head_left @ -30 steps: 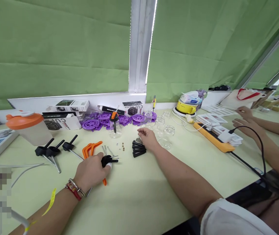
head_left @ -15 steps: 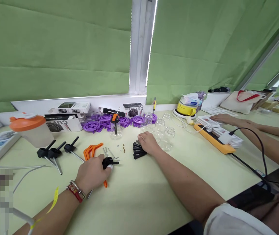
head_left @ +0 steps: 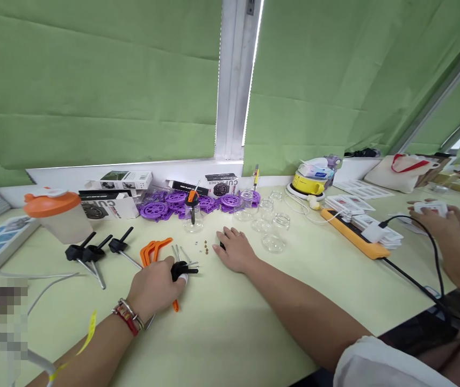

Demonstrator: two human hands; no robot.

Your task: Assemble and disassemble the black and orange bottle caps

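Note:
My left hand [head_left: 155, 285] is closed around a black handled part [head_left: 180, 270], whose head sticks out past the thumb; a metal rod shows below the wrist side. Orange V-shaped pieces [head_left: 155, 248] lie partly under this hand, with several thin metal pins [head_left: 179, 252] just beyond. My right hand [head_left: 236, 251] rests palm down with fingers spread over small black pieces [head_left: 222, 245], nearly all hidden beneath it. Left of it lie several tiny brass bits [head_left: 206, 247]. Similar black-headed metal rods [head_left: 93, 252] lie at the left.
Purple plastic parts [head_left: 155, 209] and cup holder boxes [head_left: 111, 207] line the wall. Clear glass jars [head_left: 273, 242] stand right of centre. An orange-lidded shaker [head_left: 58, 215] is at left. A yellow power strip [head_left: 354, 234] lies at right, where another person's hands [head_left: 435, 220] hold a white item.
My right hand has shifted slightly left and spread over the black pieces, covering them. My left hand stays in place. The other person's hands have moved right and lifted a white item.

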